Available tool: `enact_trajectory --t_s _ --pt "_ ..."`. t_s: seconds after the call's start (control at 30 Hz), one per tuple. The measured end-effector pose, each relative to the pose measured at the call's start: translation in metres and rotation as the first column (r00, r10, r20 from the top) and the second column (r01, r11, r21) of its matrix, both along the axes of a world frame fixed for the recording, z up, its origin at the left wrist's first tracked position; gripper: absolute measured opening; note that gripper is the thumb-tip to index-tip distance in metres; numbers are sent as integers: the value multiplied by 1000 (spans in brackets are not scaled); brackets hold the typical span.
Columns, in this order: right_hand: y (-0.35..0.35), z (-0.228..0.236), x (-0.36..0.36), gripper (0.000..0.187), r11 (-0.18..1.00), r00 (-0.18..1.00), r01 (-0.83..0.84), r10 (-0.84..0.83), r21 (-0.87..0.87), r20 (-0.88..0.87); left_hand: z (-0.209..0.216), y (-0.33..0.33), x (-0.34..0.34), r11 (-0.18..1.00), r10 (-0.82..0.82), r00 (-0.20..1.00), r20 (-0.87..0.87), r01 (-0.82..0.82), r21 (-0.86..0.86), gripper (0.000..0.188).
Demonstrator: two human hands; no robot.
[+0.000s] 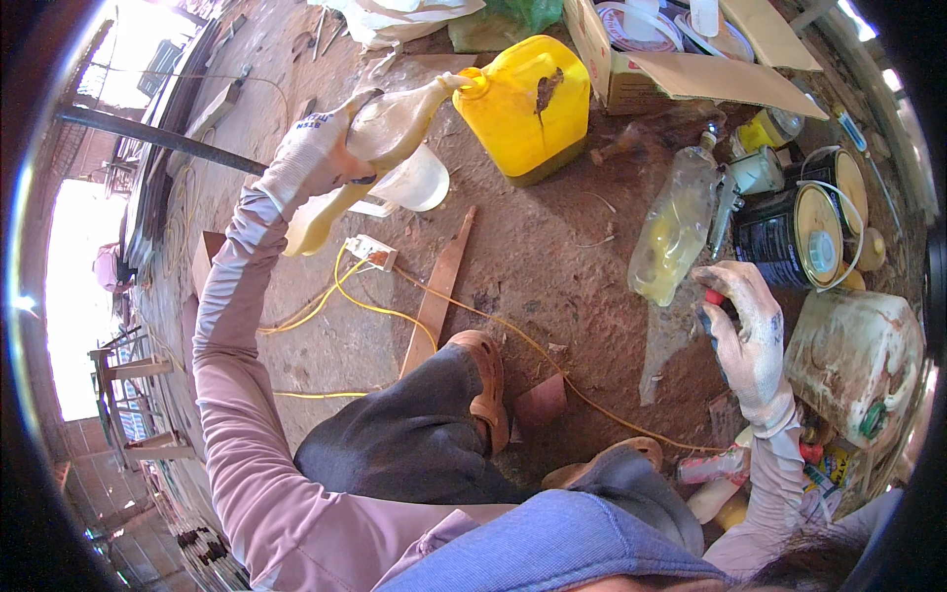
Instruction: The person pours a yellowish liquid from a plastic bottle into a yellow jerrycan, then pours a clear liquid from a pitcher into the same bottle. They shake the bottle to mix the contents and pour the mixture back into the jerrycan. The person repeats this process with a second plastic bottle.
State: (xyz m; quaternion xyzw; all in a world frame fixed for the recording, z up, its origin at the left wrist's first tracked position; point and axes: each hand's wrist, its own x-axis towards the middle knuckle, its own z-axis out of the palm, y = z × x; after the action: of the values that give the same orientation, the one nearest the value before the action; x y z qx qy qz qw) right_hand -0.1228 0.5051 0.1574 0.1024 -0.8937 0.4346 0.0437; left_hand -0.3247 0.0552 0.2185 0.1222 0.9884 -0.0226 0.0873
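My left hand, in a white knit glove, is closed around a clear plastic bottle smeared with cloudy yellowish stuff. The bottle lies slanted, its narrow neck pointing up and right to the corner of a yellow jerrycan. Whether neck and jerrycan touch, I cannot tell. A dark patch marks the jerrycan's side. Below the bottle, a white plastic jug is partly covered by it. On the right, my gloved right hand pinches a small red cap, just below another clear bottle with yellow liquid.
A power strip with yellow cords and a wooden strip lie on the dirt floor. Paint cans and a dirty white jerrycan stand at right. An open cardboard box is at the back. My brown clogs are near.
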Motion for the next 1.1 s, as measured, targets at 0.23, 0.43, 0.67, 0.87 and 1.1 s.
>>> enact_trajectory --t_s 0.23,0.43,0.67,0.87,1.1 --pt "2 -1 3 37 1000 1000 -10 10 14 4 -5 -7 -4 995 -91 993 -69 92 22 84" --pt "3 -2 5 37 999 999 -26 27 27 -25 2 -2 -7 999 -13 1000 9 13 -48 93" --pt "2 -6 6 36 1000 1000 -18 19 -21 22 8 2 -5 999 -3 999 40 6 -53 98" --pt "3 -8 7 35 1000 999 -11 10 14 33 9 6 -8 998 22 998 64 -18 -55 98" --pt "3 -8 7 32 999 1000 -2 1 41 17 12 5 -9 997 -31 999 36 33 -68 98"
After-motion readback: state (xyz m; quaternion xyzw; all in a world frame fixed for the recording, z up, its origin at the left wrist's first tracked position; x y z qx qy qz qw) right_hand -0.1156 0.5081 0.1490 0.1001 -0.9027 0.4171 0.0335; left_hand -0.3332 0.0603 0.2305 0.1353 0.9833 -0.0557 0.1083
